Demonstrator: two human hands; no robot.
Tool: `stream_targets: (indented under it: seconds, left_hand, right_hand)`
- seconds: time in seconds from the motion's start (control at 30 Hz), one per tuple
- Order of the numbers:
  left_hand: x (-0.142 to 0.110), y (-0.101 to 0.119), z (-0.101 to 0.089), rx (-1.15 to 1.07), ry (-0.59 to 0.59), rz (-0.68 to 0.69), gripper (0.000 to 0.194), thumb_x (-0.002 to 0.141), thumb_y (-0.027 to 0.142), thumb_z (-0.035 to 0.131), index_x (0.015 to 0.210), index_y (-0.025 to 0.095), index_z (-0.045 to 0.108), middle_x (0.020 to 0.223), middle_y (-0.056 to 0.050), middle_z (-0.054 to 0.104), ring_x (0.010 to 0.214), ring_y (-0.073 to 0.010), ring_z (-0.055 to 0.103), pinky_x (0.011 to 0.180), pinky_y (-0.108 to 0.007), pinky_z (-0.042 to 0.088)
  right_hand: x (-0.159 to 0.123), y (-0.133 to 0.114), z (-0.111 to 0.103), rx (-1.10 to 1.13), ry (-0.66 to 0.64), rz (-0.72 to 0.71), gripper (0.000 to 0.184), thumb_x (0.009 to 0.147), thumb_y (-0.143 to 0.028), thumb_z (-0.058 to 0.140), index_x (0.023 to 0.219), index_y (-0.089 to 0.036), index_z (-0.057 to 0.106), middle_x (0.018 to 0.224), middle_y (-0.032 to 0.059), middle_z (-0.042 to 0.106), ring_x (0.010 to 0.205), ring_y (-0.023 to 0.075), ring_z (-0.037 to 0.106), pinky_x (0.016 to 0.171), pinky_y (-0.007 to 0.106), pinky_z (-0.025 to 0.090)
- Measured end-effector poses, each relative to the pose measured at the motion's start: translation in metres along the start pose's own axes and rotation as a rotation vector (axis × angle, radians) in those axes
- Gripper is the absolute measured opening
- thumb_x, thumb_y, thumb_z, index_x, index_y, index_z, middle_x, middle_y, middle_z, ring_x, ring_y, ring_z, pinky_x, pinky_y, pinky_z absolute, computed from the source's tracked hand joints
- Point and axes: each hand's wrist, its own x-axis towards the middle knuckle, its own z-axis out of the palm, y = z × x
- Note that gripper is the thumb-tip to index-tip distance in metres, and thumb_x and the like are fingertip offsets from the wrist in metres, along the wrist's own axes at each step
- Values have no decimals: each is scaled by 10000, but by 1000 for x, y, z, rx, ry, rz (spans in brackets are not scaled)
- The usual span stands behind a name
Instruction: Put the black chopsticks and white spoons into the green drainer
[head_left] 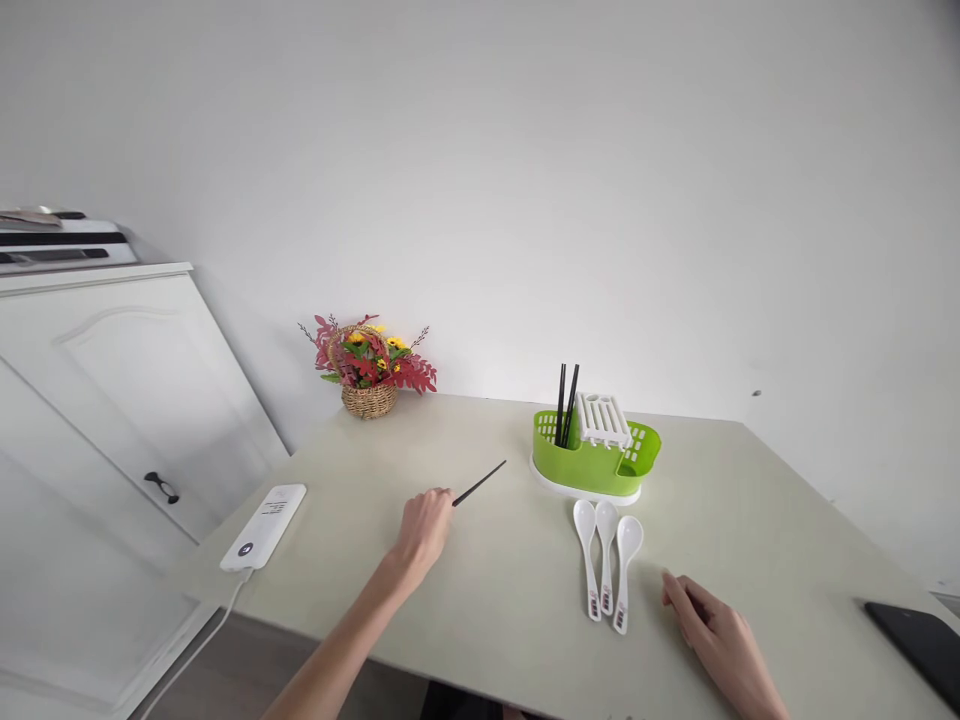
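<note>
My left hand (424, 528) is closed around one end of a black chopstick (481, 482), whose thin tip points away to the upper right, over the table. Right of it stands a green utensil caddy (585, 465) on a white base. Black chopsticks (562, 405) stand upright in its left part, and a white slotted rack (602, 420) sits across its top. In front of the caddy lie three white spoons (604, 560), bowls toward it. My right hand (712, 635) rests right of the spoons with its fingers curled in, apart from them and holding nothing I can see.
A wicker basket of artificial flowers (369, 400) stands at the back left of the table (480, 600). On the left edge lies a white power bank (264, 527) with a cable (199, 648). A dark flat object (919, 645) lies far right. A white cabinet (127, 400) adjoins on the left.
</note>
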Motion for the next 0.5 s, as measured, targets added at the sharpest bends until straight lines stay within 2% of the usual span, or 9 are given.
stream_targets:
  seconds: [0.07,0.13,0.23,0.3,0.5]
  left_hand:
    - [-1,4,-11,-175,37,29,158,944,206,537,903,218,690,840,-69,751,779,-221,723,713,-292,501]
    - [-5,9,-20,-467,85,73,165,972,300,534,960,239,687,912,-56,778,861,-219,748,774,-298,550]
    - [-12,18,-22,-820,137,98,229,957,454,585,986,246,677,1012,-63,793,979,-243,760,882,-334,595]
    - [-16,21,-18,-893,145,85,268,937,500,612,981,244,680,1031,-68,797,1010,-264,760,915,-362,606]
    - [-18,22,-3,-905,165,83,274,940,492,615,1006,240,701,1049,-67,803,1028,-276,763,918,-383,621]
  right_hand:
    - [0,-1,0,-2,-1,-2,579,910,-735,424,737,-219,623,556,-47,377,574,151,379,560,268,320]
    - [-1,0,0,-2,-7,2,586,905,-743,421,734,-220,623,560,-45,379,578,153,381,565,271,323]
    - [0,1,0,-4,-12,17,591,897,-748,427,731,-218,628,568,-41,385,583,154,378,561,272,329]
    - [0,1,0,-9,-9,26,590,891,-749,434,729,-218,633,568,-39,385,583,154,375,555,270,334]
    - [1,4,1,-22,-10,9,586,904,-741,413,736,-222,629,562,-39,383,576,154,377,544,266,329]
